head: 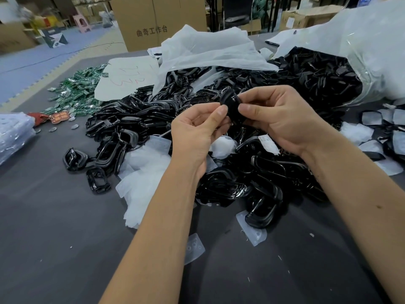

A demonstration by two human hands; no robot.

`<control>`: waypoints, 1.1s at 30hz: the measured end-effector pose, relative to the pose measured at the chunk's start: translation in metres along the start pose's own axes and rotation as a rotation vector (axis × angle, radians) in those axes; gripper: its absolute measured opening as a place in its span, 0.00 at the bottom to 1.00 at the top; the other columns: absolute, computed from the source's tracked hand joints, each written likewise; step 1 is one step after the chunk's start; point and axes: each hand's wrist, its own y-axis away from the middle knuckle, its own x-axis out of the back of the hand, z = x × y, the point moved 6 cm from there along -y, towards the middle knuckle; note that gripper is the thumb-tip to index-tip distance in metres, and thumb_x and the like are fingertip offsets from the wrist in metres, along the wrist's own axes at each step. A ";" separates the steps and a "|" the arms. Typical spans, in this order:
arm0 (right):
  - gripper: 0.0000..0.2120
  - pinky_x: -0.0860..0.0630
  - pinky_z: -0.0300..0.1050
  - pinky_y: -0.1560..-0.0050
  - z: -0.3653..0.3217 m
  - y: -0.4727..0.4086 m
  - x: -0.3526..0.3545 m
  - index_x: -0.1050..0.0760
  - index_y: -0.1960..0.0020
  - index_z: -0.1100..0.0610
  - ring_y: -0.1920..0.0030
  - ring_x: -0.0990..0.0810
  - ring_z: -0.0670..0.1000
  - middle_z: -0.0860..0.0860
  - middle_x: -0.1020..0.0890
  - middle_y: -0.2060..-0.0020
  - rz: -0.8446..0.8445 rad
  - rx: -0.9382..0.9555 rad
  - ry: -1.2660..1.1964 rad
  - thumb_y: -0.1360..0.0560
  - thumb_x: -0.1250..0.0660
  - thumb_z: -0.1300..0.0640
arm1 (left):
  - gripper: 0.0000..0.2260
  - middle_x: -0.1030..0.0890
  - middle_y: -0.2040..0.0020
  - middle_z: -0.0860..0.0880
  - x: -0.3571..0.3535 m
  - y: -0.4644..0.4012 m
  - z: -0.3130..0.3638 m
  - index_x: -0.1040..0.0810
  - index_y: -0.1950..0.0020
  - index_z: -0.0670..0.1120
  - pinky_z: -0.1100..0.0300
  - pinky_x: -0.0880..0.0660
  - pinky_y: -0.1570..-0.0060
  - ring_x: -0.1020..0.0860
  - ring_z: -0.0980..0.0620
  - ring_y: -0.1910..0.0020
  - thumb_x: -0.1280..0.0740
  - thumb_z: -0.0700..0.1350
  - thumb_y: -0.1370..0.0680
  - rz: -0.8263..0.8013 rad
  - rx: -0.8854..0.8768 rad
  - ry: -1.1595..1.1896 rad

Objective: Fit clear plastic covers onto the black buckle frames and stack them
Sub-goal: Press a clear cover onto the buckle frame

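— While both hands are raised over the pile, what do they hold?

— Both hands hold one black buckle frame (231,106) between them. The left hand (197,132) pinches its left edge with thumb and forefinger, and the right hand (278,119) grips its right side with curled fingers. If a clear cover is already on it, I cannot tell (the frame is small and dark).

— Where is this frame?

— It is in the air, above the heap of black frames (219,172) on the grey table (54,238).

— And the clear covers?

— Some loose clear covers (144,183) lie among the frames, under the left forearm. Two more lie apart on the table nearer to the person, one of them touching a frame.

— What else is around?

— A big plastic bag (372,62) full of black frames lies open at the right. Green packets (79,91) are scattered at the far left, and a cardboard box (153,20) stands behind the table.
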 end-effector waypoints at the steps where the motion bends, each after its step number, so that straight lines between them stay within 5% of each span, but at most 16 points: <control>1: 0.09 0.17 0.45 0.45 -0.004 -0.001 0.001 0.13 0.55 0.53 0.54 0.15 0.51 0.54 0.12 0.56 0.026 0.050 0.096 0.28 0.25 0.66 | 0.05 0.14 0.62 0.44 0.000 0.000 0.000 0.15 0.56 0.42 0.59 0.17 0.58 0.15 0.50 0.63 0.26 0.34 0.23 0.002 0.008 -0.001; 7: 0.08 0.21 0.45 0.49 -0.021 0.003 -0.014 0.12 0.49 0.61 0.53 0.18 0.52 0.55 0.16 0.55 0.082 0.513 0.930 0.24 0.27 0.69 | 0.07 0.14 0.60 0.38 -0.001 0.000 -0.004 0.18 0.51 0.34 0.60 0.17 0.60 0.14 0.47 0.63 0.36 0.32 0.19 0.042 0.179 0.050; 11: 0.08 0.23 0.51 0.50 -0.017 0.008 -0.024 0.12 0.49 0.60 0.54 0.20 0.57 0.53 0.15 0.56 0.088 0.675 1.106 0.21 0.29 0.67 | 0.08 0.17 0.68 0.45 0.005 -0.002 -0.003 0.19 0.58 0.38 0.64 0.19 0.67 0.18 0.52 0.70 0.29 0.40 0.20 0.101 0.196 -0.022; 15: 0.11 0.22 0.51 0.49 -0.019 0.013 -0.028 0.12 0.52 0.59 0.51 0.20 0.57 0.50 0.14 0.57 0.179 0.800 1.139 0.21 0.31 0.70 | 0.04 0.17 0.68 0.47 0.008 -0.003 -0.003 0.16 0.57 0.38 0.67 0.21 0.66 0.19 0.55 0.72 0.28 0.34 0.21 0.118 0.134 -0.069; 19: 0.19 0.22 0.41 0.51 -0.024 0.015 -0.013 0.14 0.51 0.58 0.49 0.19 0.50 0.48 0.14 0.56 0.356 0.654 1.022 0.31 0.37 0.75 | 0.02 0.17 0.67 0.49 0.010 -0.003 -0.001 0.17 0.54 0.38 0.66 0.20 0.65 0.18 0.54 0.70 0.27 0.33 0.22 0.109 0.073 -0.117; 23: 0.04 0.19 0.45 0.61 -0.008 0.004 0.006 0.16 0.50 0.54 0.61 0.18 0.48 0.47 0.16 0.60 0.435 0.258 0.705 0.21 0.29 0.58 | 0.05 0.18 0.69 0.48 0.008 -0.003 0.002 0.17 0.56 0.41 0.65 0.21 0.66 0.18 0.52 0.72 0.27 0.33 0.22 0.079 -0.006 -0.199; 25: 0.08 0.21 0.48 0.63 0.002 -0.001 0.008 0.16 0.53 0.54 0.65 0.19 0.52 0.51 0.16 0.63 0.379 0.137 0.634 0.24 0.24 0.49 | 0.05 0.18 0.68 0.46 0.005 -0.004 0.003 0.17 0.56 0.41 0.63 0.20 0.65 0.19 0.52 0.71 0.27 0.33 0.22 0.043 -0.042 -0.240; 33: 0.08 0.24 0.44 0.71 0.013 -0.006 0.009 0.15 0.61 0.52 0.75 0.21 0.48 0.50 0.16 0.72 0.330 0.104 0.629 0.28 0.19 0.50 | 0.02 0.18 0.63 0.39 0.005 -0.006 0.000 0.16 0.53 0.38 0.63 0.22 0.67 0.22 0.53 0.73 0.27 0.33 0.23 0.016 -0.123 -0.391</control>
